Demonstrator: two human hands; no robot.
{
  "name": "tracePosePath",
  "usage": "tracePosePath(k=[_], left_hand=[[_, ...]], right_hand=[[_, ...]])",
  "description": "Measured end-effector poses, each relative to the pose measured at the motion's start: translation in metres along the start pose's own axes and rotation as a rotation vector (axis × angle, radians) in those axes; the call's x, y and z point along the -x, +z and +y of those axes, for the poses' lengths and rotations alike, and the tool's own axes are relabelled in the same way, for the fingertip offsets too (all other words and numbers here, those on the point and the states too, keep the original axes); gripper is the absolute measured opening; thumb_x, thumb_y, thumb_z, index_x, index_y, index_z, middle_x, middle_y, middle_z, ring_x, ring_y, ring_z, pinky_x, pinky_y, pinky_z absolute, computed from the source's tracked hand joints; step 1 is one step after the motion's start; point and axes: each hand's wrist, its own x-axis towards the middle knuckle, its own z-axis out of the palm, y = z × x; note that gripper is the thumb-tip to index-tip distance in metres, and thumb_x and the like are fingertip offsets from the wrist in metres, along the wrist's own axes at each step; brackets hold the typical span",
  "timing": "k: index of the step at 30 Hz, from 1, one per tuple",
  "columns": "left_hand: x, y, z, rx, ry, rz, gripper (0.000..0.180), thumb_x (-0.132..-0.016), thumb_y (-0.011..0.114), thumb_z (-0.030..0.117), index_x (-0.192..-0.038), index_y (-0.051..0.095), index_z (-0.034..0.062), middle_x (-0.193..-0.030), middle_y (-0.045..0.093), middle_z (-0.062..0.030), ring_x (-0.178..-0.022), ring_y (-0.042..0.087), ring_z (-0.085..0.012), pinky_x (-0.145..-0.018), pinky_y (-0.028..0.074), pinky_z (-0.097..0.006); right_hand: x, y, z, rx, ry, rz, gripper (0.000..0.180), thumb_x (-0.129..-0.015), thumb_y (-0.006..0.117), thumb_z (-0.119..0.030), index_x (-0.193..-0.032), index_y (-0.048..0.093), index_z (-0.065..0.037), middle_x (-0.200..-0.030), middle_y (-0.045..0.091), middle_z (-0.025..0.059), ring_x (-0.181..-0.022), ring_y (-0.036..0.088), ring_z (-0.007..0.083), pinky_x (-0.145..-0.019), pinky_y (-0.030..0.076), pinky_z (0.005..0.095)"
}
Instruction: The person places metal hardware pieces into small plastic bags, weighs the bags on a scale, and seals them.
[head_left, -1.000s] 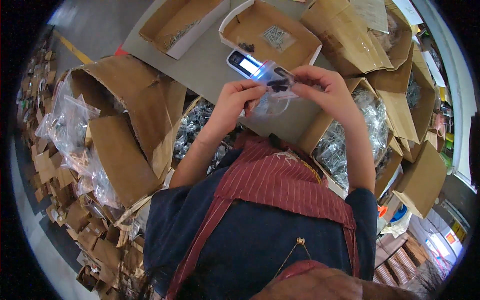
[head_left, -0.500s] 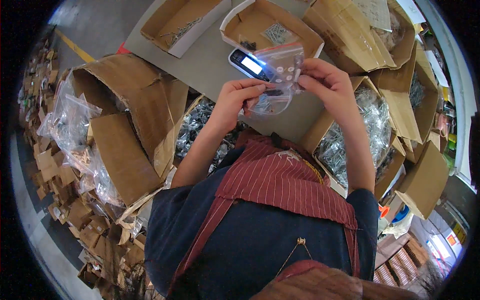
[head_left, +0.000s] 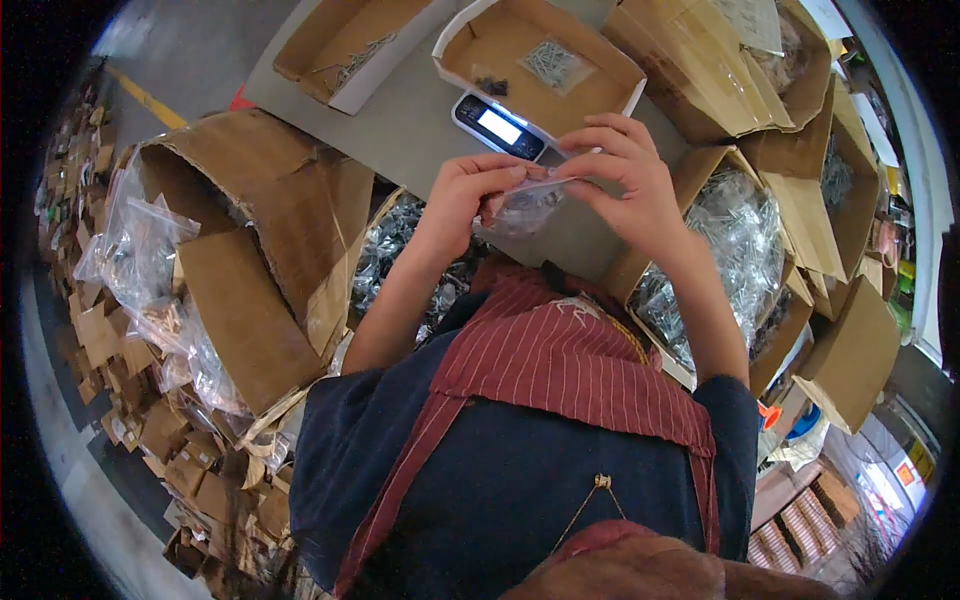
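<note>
Over the table's near edge, my left hand (head_left: 463, 203) pinches the rim of a clear plastic zip bag (head_left: 528, 208) from the left. My right hand (head_left: 632, 185) grips its upper edge from the right, thumb and fingers closed on the plastic. Small contents show dimly through the bag; I cannot make out what they are. Just beyond my hands lies a pale handheld device (head_left: 498, 126) with a lit screen and dark keys. Behind it, a shallow cardboard tray (head_left: 500, 38) holds a clear packet of screws (head_left: 553, 66) and a small dark packet (head_left: 490, 85).
Another open box (head_left: 345, 35) with a few long screws stands at the far left. Left of me is a large carton (head_left: 250, 300) beside bagged parts (head_left: 150, 280). Close by my right forearm sits a carton of bagged metal parts (head_left: 715, 255). More cartons (head_left: 700, 75) stack up right.
The bag with white round pieces, held up in my right hand earlier, no longer shows as a separate bag. My right hand has shifted left, nearer my left hand, and the device is uncovered.
</note>
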Motion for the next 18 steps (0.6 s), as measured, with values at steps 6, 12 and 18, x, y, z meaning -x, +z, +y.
tracePosePath(k=[6,12,18], left_hand=[[0.001,0.002,0.000,-0.019,0.023,0.045,0.021,-0.089,0.060,0.013,-0.099,0.073,-0.0016,-0.067,0.062,0.0039,-0.053,0.043,-0.0003,-0.048,0.029,-0.018],[0.003,-0.003,0.004,0.050,-0.044,0.043,0.016,-0.090,0.060,0.012,-0.090,0.071,0.0002,-0.057,0.047,0.0070,-0.050,0.041,-0.0009,-0.047,0.028,-0.019],[0.003,0.004,0.005,0.078,-0.020,0.008,0.022,-0.090,0.061,0.013,-0.101,0.072,-0.0021,-0.058,0.051,0.0061,-0.050,0.041,-0.0014,-0.046,0.028,-0.019]], right_hand=[[-0.006,0.001,-0.002,-0.027,0.005,0.102,0.018,-0.074,0.076,-0.011,-0.091,0.076,-0.014,-0.111,0.069,-0.0009,-0.121,0.051,0.0273,-0.103,0.041,0.0392],[-0.004,0.005,0.007,-0.245,0.135,0.111,0.018,-0.073,0.078,-0.013,-0.092,0.078,-0.016,-0.112,0.070,-0.0022,-0.123,0.049,0.0259,-0.105,0.039,0.0386],[0.003,0.029,0.009,0.037,-0.013,-0.053,0.020,-0.068,0.077,-0.022,-0.087,0.078,-0.014,-0.118,0.066,0.0022,-0.129,0.045,0.0347,-0.112,0.028,0.0508]])
